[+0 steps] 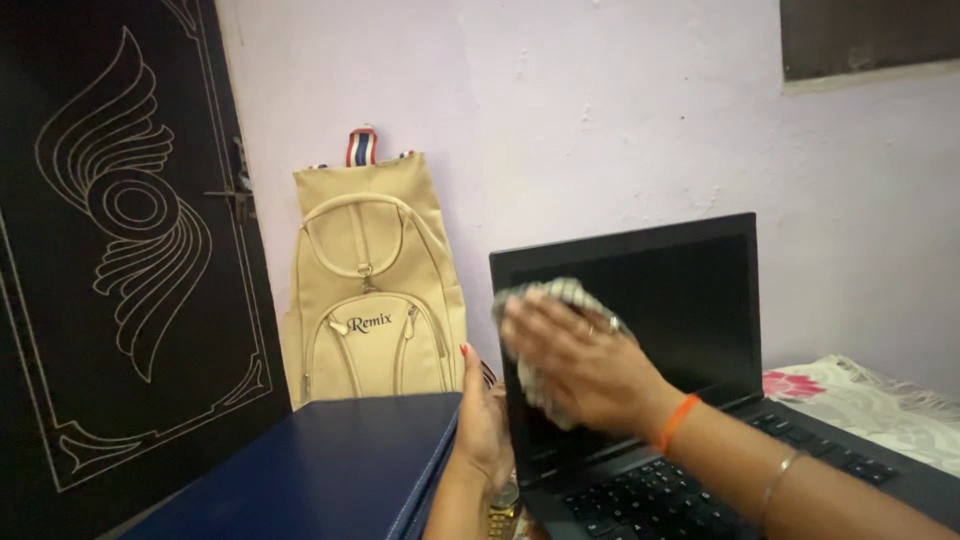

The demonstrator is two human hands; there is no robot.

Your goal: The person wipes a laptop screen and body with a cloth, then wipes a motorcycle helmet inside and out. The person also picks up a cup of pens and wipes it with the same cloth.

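Right hand (585, 365): fingers spread, palm pressing a grey checked cloth (545, 300) flat against the dark screen of an open black laptop (690, 300). Left hand (482, 420): fingers together and straight, set against the screen's left edge. Laptop stands on a bed with a floral sheet (860, 390). Blue case (330, 465): just left of the laptop. Beige backpack (370, 280): behind, upright against the wall, beside a dark carved door (120, 250).
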